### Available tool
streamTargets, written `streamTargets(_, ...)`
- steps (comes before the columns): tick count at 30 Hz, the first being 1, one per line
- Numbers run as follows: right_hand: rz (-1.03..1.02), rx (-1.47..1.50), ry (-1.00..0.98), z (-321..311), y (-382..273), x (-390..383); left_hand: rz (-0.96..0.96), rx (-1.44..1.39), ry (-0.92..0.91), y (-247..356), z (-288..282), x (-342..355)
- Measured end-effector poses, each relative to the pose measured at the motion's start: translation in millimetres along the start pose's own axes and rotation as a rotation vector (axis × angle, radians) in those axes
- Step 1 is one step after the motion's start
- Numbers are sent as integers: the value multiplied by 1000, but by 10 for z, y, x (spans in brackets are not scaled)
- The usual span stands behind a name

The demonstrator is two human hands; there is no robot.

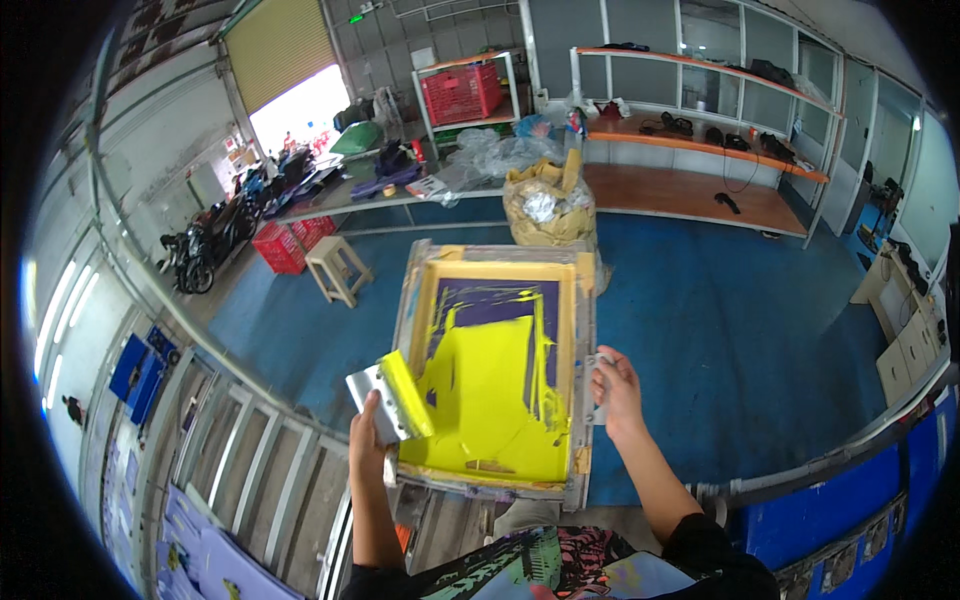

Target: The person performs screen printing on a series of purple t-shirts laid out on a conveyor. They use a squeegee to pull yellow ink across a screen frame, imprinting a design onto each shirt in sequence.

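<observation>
Here's the left hand, fingers clasped round the yellow-smeared squeegee over the left side of the screen frame, and the right hand, fingers gripping the frame's right edge

A pale stool stands on the blue floor, near red crates at the left end of a cluttered table. Clear plastic bags lie heaped on its right half, just beside a bulging brown sack. Behind, a small rack carries a red basket. Motorbikes line the left, near a partly raised yellow roller door. An orange-brown shelf holds dark objects; a beige drawer cabinet stands far right.
</observation>
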State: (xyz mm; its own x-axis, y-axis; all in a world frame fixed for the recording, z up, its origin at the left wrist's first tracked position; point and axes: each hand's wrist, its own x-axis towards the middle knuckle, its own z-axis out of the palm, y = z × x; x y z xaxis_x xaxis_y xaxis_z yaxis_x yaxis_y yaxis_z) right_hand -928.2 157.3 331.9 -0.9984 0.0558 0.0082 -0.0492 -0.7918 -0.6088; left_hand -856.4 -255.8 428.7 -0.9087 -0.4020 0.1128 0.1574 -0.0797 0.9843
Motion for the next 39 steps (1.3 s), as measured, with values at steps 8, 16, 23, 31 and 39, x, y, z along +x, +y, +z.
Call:
streamTargets(8,-95,-27,-62,106,-336,481,40,-83,-6,-74,371,580)
streamTargets(16,-212,172,372,-444,-763,573,-83,39,-307,-144,1945,1839)
streamTargets(23,-515,353,698,-944,-942,401,-209,101,-732,-397,3840,2513)
streamTargets(31,-703,447,915,-1281,-1448,659,-145,225,-941,-867,5615,2733)
streamTargets(39,-789,453,921,-1564,-1767,853,-199,280,-1078,-759,6287,2519)
